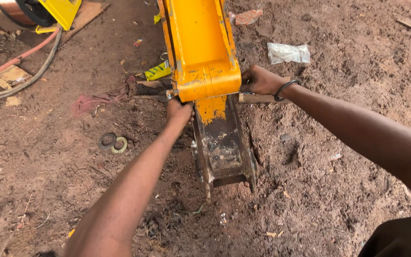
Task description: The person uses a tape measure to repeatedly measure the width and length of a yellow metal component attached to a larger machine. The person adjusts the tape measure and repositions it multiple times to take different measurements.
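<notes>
**Both hands at the joint of a yellow machine arm**

Nearest the lens, lower left: bare left forearm, stretching up and away across brown dirt ground (48,190). Far left, up in the corner: red hose (13,62) and grey hose (29,78) lying side by side, bits of cardboard just beside them, a yellow machine part (63,9) above. Further right on the dirt: crumpled reddish rag (96,100), then two flat rings (112,143), one dark and one pale, touching each other, well apart from either hand.

At the middle: left hand (179,112) pressed against the left underside of the yellow arm (200,47), right where yellow casing ends; fingers tucked under the edge and hidden, so cannot tell whether that grip is closed on anything. Small bolt end (170,95) poking out just above that hand. Below the yellow casing: dark, rusted steel channel (222,147), open side up, streaked with yellow paint at its top, lower end resting in the dirt.

Right of the casing: right hand (260,81), fingers curled shut around a thin tool or pin hard against the right side of the joint; black band (285,88) on the wrist. Wooden stick (262,99) lying just under that hand. Higher right: clear plastic bag (288,52) on the soil.
</notes>
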